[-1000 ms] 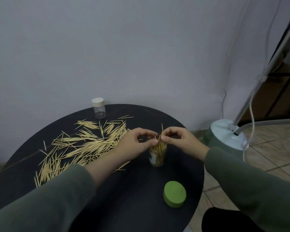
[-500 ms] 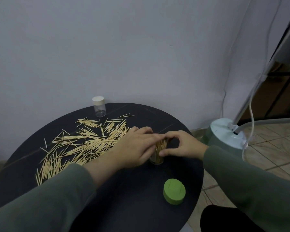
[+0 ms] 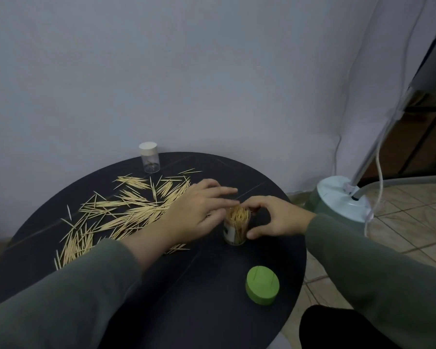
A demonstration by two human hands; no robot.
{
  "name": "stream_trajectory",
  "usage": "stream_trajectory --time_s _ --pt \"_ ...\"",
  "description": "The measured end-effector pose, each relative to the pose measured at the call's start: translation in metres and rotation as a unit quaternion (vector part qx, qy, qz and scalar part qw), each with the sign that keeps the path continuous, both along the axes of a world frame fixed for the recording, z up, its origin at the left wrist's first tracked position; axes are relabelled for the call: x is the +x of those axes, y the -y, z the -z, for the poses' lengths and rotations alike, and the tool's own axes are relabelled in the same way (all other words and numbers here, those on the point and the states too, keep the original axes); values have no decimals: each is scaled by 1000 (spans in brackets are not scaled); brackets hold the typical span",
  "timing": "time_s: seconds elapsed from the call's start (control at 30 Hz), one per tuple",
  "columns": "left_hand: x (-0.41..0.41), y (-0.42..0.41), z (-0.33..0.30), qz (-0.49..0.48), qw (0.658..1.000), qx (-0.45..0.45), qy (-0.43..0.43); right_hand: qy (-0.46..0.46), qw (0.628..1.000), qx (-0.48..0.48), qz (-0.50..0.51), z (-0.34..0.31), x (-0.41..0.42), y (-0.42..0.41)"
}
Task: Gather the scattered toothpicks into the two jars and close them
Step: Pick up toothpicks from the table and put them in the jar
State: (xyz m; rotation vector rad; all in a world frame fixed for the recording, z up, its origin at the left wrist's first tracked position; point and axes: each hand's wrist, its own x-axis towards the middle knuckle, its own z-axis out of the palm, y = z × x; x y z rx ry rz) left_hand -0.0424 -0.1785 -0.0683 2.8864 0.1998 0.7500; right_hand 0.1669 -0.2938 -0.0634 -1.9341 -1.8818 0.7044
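Your open jar (image 3: 236, 229) stands upright a little to 3 o'clock of the middle of the round black table (image 3: 161, 298), packed with toothpicks standing on end. Your right hand (image 3: 275, 217) grasps it, thumb low on the side wall and index finger curled round the far rim. Your left hand (image 3: 199, 212) lies just beside it at 9 o'clock, released, fingers stretched out flat toward 1 o'clock, holding nothing; whether it touches the glass, you cannot tell. The loose toothpicks (image 3: 126, 212) spread across the table from under that hand toward 9 o'clock. The green lid (image 3: 262, 288) sits apart at 5 o'clock of the jar. The second jar (image 3: 149, 157), white-capped, stands at the table's 12 o'clock edge, well apart. Off the table at 3 o'clock rests a pale appliance base (image 3: 342, 200).
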Motion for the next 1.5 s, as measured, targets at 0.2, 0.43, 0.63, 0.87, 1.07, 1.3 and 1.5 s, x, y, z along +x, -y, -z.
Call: stream_trajectory --time_s 0.2,0.43,0.63,0.87,1.07,1.3,1.5 --pt "7 -15 3 -203 977 -31 -48 164 983 42 76 8 -1 -10" --pt "8 -21 16 -278 938 -19 -206 250 960 26 126 21 -15 -31" --pt "11 -12 21 -280 943 24 -180 234 957 79 149 19 -21 -40" --pt "17 -9 19 -255 951 39 -169 327 940 29 92 15 -23 -48" --pt "20 -10 16 -238 946 80 -206 438 898 -26 33 13 -21 -51" --pt "22 -6 15 -259 937 99 -214 511 859 -4 -9 19 -20 -46" --pt "21 -4 14 -259 936 105 -214 550 835 -9 -13 21 -11 -43"
